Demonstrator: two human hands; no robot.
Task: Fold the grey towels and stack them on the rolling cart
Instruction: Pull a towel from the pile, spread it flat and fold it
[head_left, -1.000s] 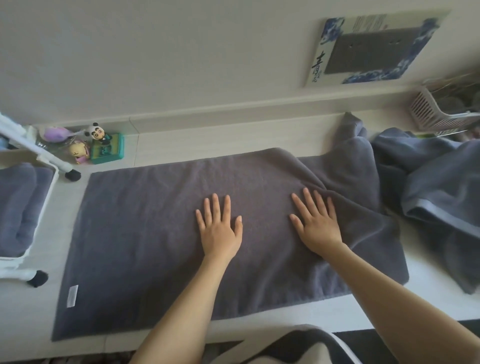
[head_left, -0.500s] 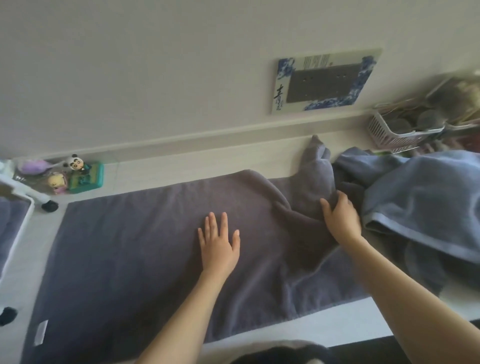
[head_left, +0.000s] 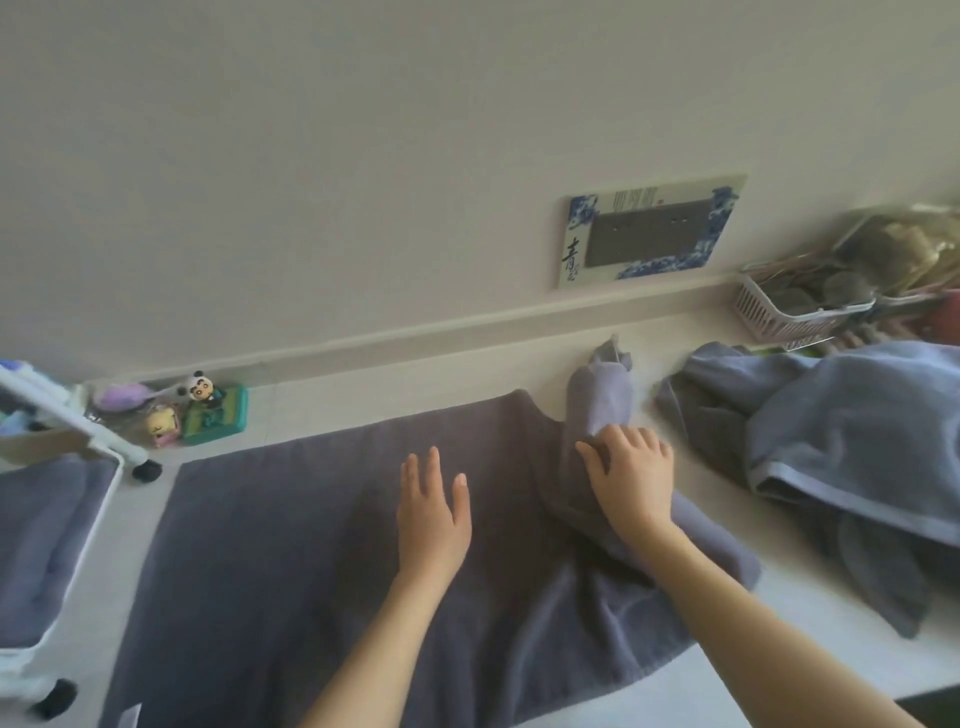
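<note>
Head view: grey towel (head_left: 291, 545) spread on table (head_left: 363, 384)
Left hand (head_left: 434, 512): flat, fingers straight, on towel
Right hand (head_left: 631, 480): gripping towel's bunched right end

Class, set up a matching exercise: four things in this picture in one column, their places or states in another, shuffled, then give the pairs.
1. left hand
2. right hand
3. panda figure
4. pink basket

A. far right, by the wall
B. flat on the spread towel
C. gripping the bunched towel end
D. far left, by the wall

Pairs: 1-B, 2-C, 3-D, 4-A
</note>
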